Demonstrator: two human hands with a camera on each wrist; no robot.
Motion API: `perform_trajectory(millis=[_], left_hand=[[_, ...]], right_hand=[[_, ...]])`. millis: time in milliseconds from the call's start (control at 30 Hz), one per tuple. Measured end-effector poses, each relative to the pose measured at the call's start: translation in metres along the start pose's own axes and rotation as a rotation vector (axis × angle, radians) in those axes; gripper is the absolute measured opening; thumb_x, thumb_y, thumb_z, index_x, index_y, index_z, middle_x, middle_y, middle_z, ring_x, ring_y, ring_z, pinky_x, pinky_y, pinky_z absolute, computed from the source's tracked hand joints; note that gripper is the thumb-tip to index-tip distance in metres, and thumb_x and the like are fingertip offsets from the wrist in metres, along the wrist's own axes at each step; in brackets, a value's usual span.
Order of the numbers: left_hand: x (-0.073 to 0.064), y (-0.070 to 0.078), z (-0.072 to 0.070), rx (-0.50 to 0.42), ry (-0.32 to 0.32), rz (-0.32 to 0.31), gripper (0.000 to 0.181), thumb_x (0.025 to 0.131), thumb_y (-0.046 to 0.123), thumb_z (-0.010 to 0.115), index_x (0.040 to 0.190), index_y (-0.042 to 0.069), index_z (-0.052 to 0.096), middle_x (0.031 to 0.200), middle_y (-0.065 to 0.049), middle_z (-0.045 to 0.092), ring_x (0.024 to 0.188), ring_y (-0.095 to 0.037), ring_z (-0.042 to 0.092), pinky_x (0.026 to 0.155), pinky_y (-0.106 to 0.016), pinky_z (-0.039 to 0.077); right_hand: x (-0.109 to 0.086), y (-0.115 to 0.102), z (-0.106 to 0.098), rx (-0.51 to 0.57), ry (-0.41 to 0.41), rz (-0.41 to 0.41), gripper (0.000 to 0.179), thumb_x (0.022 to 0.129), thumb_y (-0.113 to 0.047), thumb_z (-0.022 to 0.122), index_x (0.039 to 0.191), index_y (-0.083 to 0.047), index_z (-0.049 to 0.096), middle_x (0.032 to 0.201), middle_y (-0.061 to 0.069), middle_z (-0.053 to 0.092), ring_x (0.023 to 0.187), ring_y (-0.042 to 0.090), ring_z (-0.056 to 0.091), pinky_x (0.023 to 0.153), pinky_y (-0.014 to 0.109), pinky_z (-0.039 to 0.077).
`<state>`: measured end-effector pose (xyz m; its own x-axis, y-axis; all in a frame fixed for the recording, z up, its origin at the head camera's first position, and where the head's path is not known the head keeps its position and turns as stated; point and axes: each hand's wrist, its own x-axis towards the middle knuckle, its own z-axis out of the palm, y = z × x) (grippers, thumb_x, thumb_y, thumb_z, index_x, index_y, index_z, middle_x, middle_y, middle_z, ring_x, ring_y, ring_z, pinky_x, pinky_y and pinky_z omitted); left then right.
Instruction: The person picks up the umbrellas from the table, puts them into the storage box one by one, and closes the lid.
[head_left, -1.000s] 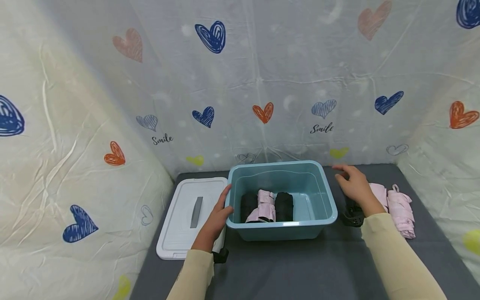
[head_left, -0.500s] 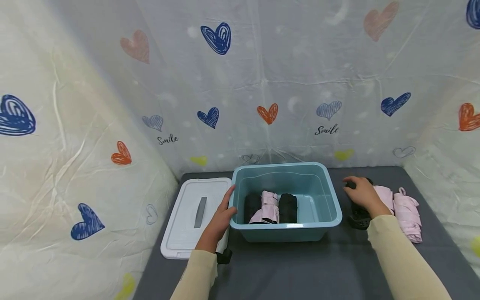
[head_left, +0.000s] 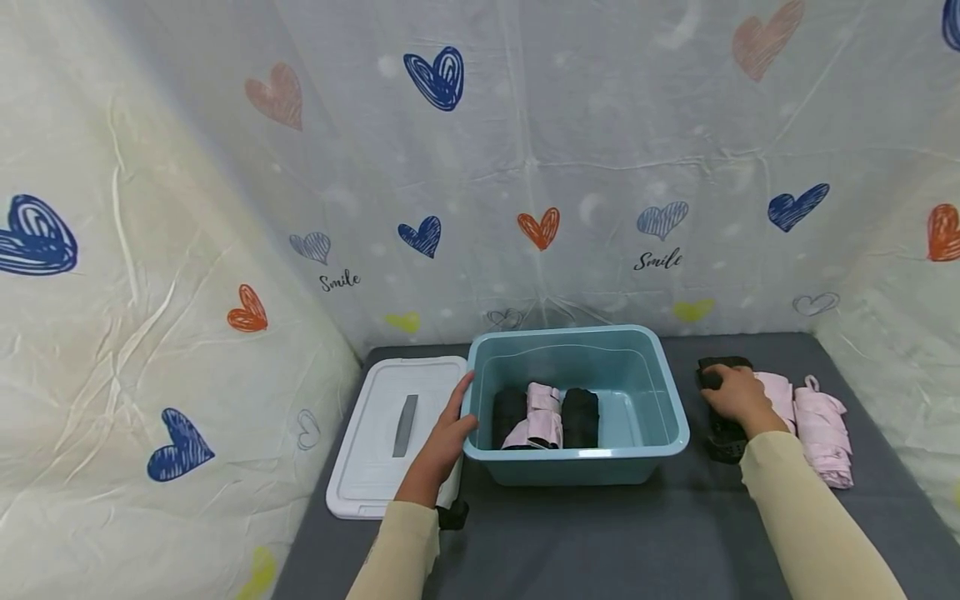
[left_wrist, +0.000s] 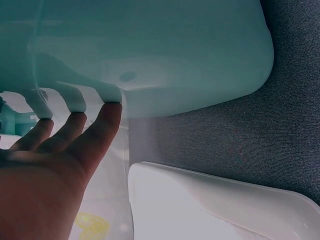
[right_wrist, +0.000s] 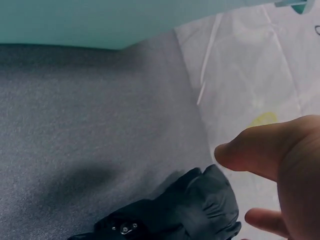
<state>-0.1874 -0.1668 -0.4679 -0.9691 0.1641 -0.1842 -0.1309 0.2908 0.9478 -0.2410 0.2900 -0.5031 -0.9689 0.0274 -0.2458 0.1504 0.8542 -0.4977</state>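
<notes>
My left hand point(head_left: 438, 446) rests against the left side of a blue-green plastic bin point(head_left: 573, 468). In the left wrist view its extended fingertips touch the outer wall. My right hand point(head_left: 738, 396) reaches over a rolled black cloth bundle point(right_wrist: 185, 215) that shows snap buttons. Thumb and fingers stand apart near the bundle's end, partly covering it in the head view. Inside the bin lie a black roll point(head_left: 508, 415), a pink roll point(head_left: 545, 412) and another black roll point(head_left: 581, 418), side by side. Two pink rolls, one with a loop point(head_left: 822, 433), lie right of my right hand.
A white lid point(head_left: 382, 433) with a grey handle lies left of the bin on the grey-covered table point(head_left: 585, 542). Behind the table hangs a heart-printed curtain point(head_left: 480, 167), with pale sheets at both sides. Inside the bin, bare floor point(head_left: 622, 417) shows on the right.
My right hand has come down and right from beside the bin onto the black bundle, its fingers lowering at it. My left hand stays against the bin. The head view has shifted slightly.
</notes>
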Motion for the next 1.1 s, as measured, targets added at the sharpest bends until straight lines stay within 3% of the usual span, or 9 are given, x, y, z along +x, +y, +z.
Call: perform_trajectory(millis=[600, 800, 900, 1100], left_hand=[[-0.002, 0.0, 0.0, 0.016, 0.005, -0.006, 0.079, 0.087, 0.006, 0.043, 0.155, 0.036, 0.016, 0.163, -0.008, 0.008, 0.14, -0.038, 0.026, 0.101, -0.059, 0.034], [-0.003, 0.0, -0.001, 0.015, 0.008, 0.0, 0.079, 0.087, 0.006, 0.043, 0.155, 0.035, 0.016, 0.163, -0.008, 0.008, 0.139, -0.038, 0.026, 0.101, -0.058, 0.035], [-0.004, 0.0, -0.001, 0.017, 0.007, -0.004, 0.079, 0.087, 0.006, 0.042, 0.155, 0.036, 0.015, 0.163, -0.008, 0.008, 0.14, -0.039, 0.026, 0.1, -0.057, 0.035], [-0.005, 0.0, -0.001, 0.019, 0.011, -0.006, 0.078, 0.088, 0.006, 0.042, 0.155, 0.036, 0.016, 0.163, -0.008, 0.009, 0.14, -0.038, 0.027, 0.1, -0.057, 0.036]], right_hand=[[0.006, 0.018, 0.01, -0.019, -0.073, 0.037, 0.056, 0.092, -0.023, 0.053, 0.14, 0.002, 0.039, 0.14, 0.05, 0.013, 0.118, 0.069, 0.026, 0.088, 0.073, 0.035], [0.009, 0.019, 0.016, 0.004, -0.075, 0.074, 0.058, 0.092, -0.022, 0.052, 0.145, -0.002, 0.036, 0.142, 0.05, 0.004, 0.119, 0.069, 0.023, 0.085, 0.073, 0.034], [0.011, 0.021, 0.023, 0.003, -0.032, 0.08, 0.057, 0.092, -0.022, 0.052, 0.144, -0.002, 0.038, 0.141, 0.05, 0.005, 0.118, 0.068, 0.024, 0.084, 0.073, 0.034], [0.014, 0.025, 0.038, -0.054, 0.14, 0.047, 0.051, 0.088, -0.019, 0.06, 0.134, -0.001, 0.048, 0.131, 0.05, 0.022, 0.109, 0.064, 0.032, 0.079, 0.071, 0.034]])
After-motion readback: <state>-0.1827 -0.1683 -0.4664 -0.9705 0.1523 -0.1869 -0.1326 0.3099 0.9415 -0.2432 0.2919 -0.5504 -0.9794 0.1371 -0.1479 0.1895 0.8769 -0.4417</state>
